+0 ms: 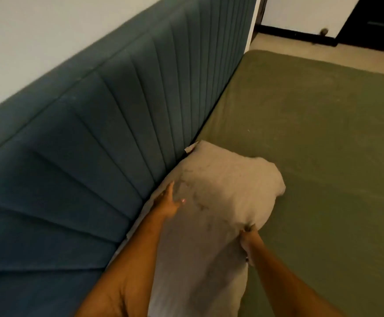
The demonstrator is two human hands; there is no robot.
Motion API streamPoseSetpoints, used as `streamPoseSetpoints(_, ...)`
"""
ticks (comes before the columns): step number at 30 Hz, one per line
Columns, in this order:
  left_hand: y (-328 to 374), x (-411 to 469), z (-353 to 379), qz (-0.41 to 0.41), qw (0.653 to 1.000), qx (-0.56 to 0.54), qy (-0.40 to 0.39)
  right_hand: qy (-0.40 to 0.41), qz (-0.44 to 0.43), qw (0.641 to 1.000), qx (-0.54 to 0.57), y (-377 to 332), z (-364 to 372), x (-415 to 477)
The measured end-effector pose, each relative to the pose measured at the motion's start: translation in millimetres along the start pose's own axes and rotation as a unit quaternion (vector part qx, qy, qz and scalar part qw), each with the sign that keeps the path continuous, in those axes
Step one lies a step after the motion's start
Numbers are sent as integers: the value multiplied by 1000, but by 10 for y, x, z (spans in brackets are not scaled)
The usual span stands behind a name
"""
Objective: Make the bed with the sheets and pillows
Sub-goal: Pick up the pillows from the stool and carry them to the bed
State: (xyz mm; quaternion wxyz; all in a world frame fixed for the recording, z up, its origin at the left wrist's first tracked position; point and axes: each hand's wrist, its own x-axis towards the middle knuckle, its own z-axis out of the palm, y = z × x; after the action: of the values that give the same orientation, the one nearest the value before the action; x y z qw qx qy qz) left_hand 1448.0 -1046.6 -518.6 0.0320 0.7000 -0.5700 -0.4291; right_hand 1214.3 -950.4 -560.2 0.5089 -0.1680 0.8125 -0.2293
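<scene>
Pinched shut on the pillow's (211,216) right edge, the right hand (247,242) holds a fold of its pale cover, while the left hand (168,202) lies flat and open on its left side beside the headboard (108,124). Its long axis runs from near to far along the headboard, over the green sheet (319,143). Most of it lies beyond both hands, its far corner touching the headboard. Both hands are about equally near; settling it probably means pushing left and down.
</scene>
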Motion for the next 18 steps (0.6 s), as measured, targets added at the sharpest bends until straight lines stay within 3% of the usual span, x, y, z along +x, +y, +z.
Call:
streamPoseSetpoints(3,-396,-54,346,-35,984,132,-117,-18,-62,988,-143,-38,102,-6)
streamPoseSetpoints(5,-519,-106,550,-59,964,219,-139,-67,-102,947,-297,-34,193,-11)
streamPoseSetpoints(7,-534,-146,634,-73,955,254,-134,-107,-100,916,-373,-21,265,-49)
streamPoseSetpoints(11,-415,-139,589,-87,955,253,-131,-112,-98,895,-421,-85,306,-129)
streamPoseSetpoints(14,-326,-254,548,-77,958,244,-130,-127,-147,876,-441,-188,283,-268)
streamPoseSetpoints(18,-170,-562,538,-64,960,231,-145,-190,-222,820,-491,-316,242,-572)
